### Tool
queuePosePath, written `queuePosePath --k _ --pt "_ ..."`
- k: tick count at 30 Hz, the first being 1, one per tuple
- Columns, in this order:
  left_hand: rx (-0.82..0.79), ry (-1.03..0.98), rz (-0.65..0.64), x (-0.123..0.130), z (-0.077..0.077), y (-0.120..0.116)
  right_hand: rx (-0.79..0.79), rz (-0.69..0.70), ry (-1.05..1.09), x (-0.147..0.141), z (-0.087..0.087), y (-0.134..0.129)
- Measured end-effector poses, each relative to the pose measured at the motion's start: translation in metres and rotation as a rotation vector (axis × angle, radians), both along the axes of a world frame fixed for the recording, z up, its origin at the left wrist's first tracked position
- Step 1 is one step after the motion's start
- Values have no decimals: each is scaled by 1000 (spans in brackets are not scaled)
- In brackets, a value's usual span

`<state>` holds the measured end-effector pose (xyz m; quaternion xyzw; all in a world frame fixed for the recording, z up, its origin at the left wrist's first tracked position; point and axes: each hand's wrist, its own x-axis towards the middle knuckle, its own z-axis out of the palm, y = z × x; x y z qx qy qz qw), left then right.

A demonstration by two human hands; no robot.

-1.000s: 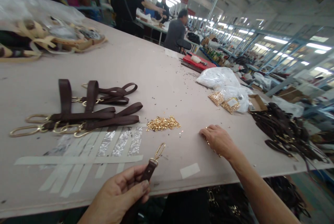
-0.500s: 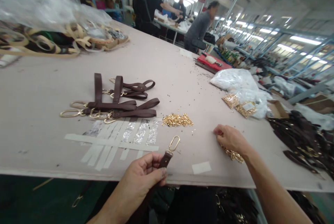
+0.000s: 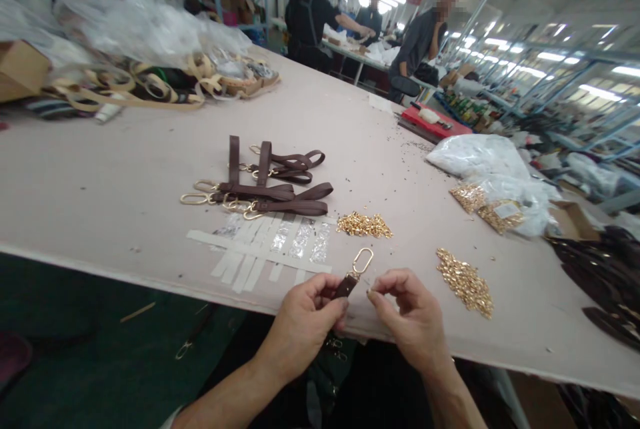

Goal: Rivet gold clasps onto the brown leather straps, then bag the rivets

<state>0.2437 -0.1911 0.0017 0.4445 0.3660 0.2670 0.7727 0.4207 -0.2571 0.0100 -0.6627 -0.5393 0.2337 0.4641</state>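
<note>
My left hand [image 3: 310, 322] grips a dark brown leather strap [image 3: 345, 287] near the table's front edge, with a gold clip [image 3: 363, 260] hanging out beyond the strap's end. Just right of it, my right hand [image 3: 410, 316] is pinched around something tiny, too small to name, close to the strap but apart from it. A pile of small gold pieces [image 3: 465, 282] lies right of my right hand. Another gold pile [image 3: 365, 224] sits beyond the clip. Several brown straps with gold clips [image 3: 285, 192] lie at the left.
Tape strips [image 3: 250, 252] are stuck to the table [image 3: 150, 169]. Bags of gold pieces [image 3: 500, 216] and dark straps [image 3: 605, 269] lie at the right. A red block [image 3: 435, 122] stands farther back. Plastic-covered straps [image 3: 150, 82] fill the back left. People are at the far side.
My right hand has moved left from the right gold pile to beside the strap, its fingers pinched. My left hand still holds the strap. The view has shifted, and one person's arm is now raised.
</note>
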Motion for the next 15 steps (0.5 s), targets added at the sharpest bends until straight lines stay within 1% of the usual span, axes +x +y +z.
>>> queuePosePath --k 2,4,8,11,13,15 --pt "10 -33 5 1 2 -1 40 3 30 -23 -7 0" --pt "34 -48 9 0 4 -1 53 1 25 -34 -12 0" --pt "136 -23 15 -4 6 -2 48 -44 -4 -36 -17 -1" --pt "171 -17 13 -6 5 -3 56 -74 4 -36 -19 -4" --pt "201 5 20 -7 5 -4 49 -95 31 -38 -20 -6" --pt "249 39 25 -7 5 -5 28 -128 104 -42 -20 -7"
